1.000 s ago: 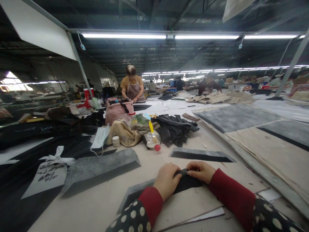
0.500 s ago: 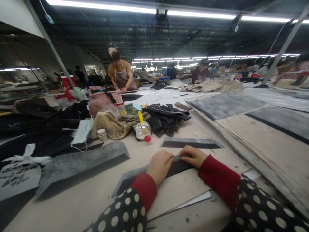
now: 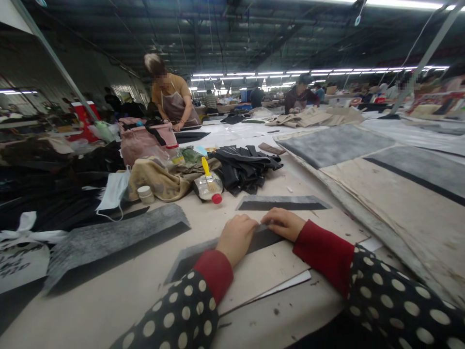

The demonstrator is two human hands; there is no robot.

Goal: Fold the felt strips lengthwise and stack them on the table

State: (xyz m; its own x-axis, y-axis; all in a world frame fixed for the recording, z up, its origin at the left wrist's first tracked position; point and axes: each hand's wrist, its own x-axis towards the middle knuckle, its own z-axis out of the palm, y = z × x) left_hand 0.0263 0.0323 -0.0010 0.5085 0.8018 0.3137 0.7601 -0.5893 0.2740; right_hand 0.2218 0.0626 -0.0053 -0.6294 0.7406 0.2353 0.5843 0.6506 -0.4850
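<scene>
A dark strip with a grey edge (image 3: 263, 238) lies slanted on the pale table (image 3: 145, 281), partly covered by my hands. My left hand (image 3: 238, 237) rests over its middle, fingers closed at the far edge. Beside it, my right hand (image 3: 283, 223) pinches the same edge, fingertips close to those of my left hand. Just beyond them lies another grey and black strip (image 3: 283, 202). A larger grey and black piece (image 3: 119, 242) is on the left.
A brush with a yellow handle (image 3: 206, 167) lies on a red-capped bottle (image 3: 214, 186). Black strips (image 3: 247, 167) are heaped behind. Large layered sheets (image 3: 385, 198) cover the right side. A person in an apron (image 3: 178, 104) leans over the table beyond a pink bag (image 3: 143, 143).
The camera view has shifted, so most things appear slightly higher and further left. Both hands remain at the strip's far edge, in nearly the same pose.
</scene>
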